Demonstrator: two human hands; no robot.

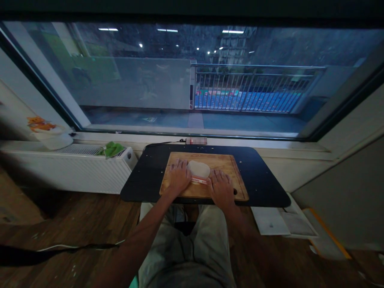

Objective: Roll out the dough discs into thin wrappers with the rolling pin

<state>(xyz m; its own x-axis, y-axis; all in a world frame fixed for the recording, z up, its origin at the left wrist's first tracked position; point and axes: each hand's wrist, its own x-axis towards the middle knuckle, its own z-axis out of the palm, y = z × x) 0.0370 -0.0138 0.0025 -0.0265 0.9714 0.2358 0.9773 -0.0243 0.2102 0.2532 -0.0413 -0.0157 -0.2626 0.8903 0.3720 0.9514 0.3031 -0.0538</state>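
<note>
A pale, flattened piece of dough [199,169] lies on a wooden cutting board [207,157]. Across its near edge runs a narrow red-and-white printed strip [199,181]; whether it is a label on a rolling pin or a separate band, I cannot tell. The strip's left end meets my left hand [180,176], whose fingers stretch forward beside the dough. At the other end my right hand [221,186] lies with its fingers extended over the board and its thumb near the strip. My palms hide whatever is beneath them.
The board rests on a black tabletop [141,176] scattered with small white crumbs. Behind it, a small box-like object [196,141] with a cable sits by the window sill. A green cloth [111,149] lies on the white radiator [99,172] at left. Flat white panels [270,221] lie below right.
</note>
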